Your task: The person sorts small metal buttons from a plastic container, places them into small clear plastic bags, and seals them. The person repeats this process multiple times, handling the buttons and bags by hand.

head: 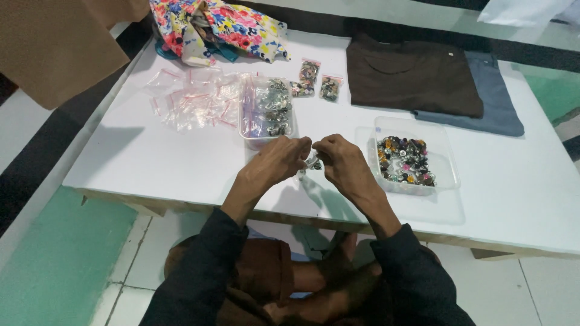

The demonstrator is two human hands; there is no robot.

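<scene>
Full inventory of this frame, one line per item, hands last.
table: 1, white, centre
clear tub: 1, mixed-colour small parts inside, right of the hands
clear tray: 1, filled little bags inside, above the left hand
empty zip bags: a pile, clear with red strips, upper left
filled small bags: about 3, top centre
floral cloth: 1, multicoloured, top edge
folded garments: 2, brown on grey-blue, upper right
small bag: 1, clear, between both hands
left hand: pinching it
right hand: pinching it
</scene>
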